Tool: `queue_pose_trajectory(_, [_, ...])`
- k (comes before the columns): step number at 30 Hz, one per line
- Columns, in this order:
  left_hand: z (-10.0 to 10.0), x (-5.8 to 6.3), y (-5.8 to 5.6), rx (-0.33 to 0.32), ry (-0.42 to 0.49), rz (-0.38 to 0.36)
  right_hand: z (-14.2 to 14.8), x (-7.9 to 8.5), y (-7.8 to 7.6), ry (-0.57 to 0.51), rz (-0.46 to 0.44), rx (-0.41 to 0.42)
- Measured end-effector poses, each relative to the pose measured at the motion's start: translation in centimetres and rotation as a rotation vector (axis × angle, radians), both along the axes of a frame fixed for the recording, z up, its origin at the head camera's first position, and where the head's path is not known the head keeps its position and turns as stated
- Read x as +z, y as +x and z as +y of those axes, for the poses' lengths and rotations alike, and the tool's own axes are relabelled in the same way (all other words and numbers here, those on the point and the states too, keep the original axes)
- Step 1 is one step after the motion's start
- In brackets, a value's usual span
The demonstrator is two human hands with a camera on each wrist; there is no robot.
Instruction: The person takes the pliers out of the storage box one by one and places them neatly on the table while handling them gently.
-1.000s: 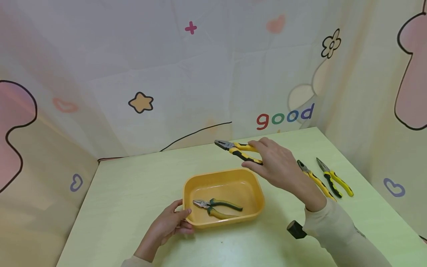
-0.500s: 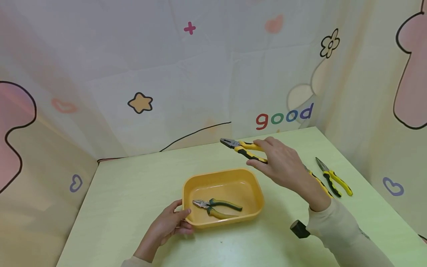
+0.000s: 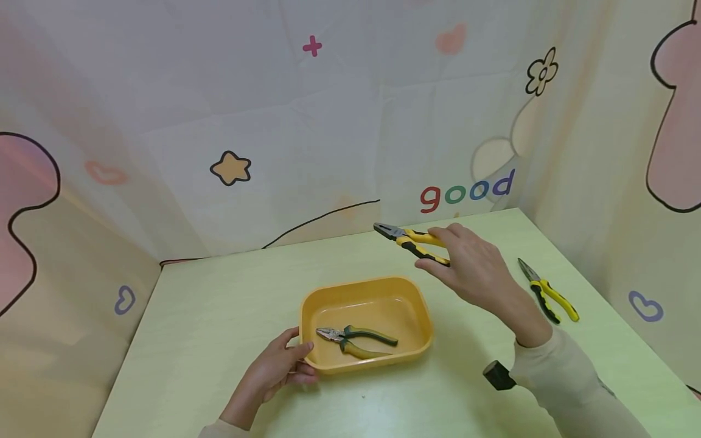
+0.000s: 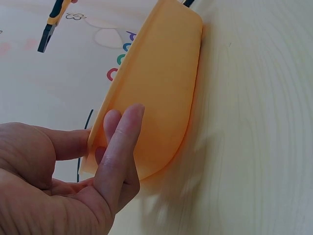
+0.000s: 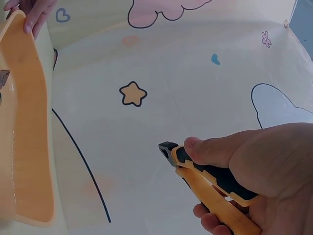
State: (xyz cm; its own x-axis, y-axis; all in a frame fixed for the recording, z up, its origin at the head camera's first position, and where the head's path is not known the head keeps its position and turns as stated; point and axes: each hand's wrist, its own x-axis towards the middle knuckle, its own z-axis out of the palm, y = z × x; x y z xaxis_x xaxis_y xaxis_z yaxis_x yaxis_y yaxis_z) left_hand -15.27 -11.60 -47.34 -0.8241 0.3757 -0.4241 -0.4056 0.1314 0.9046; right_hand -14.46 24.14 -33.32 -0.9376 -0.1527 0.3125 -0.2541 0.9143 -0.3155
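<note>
The left hand [image 3: 276,364] pinches the orange tray [image 3: 378,312] at its left end, green-handled pliers [image 3: 344,337] lie inside it, and the right hand [image 3: 477,266] grips yellow-black pliers [image 3: 408,244] raised near its far right corner.

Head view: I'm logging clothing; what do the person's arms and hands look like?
The right sleeve is pale beige, with a black, blocky piece jutting out beside it; only the end of the left sleeve, also pale, shows. The left hand and right hand wear no gloves.
</note>
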Motion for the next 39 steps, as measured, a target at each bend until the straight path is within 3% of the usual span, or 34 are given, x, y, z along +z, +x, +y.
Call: queue_pose_trajectory(39, [-0.1, 0.0, 0.0, 0.018, -0.021, -0.006, 4.5, 0.1, 0.8, -0.03, -0.022, -0.125])
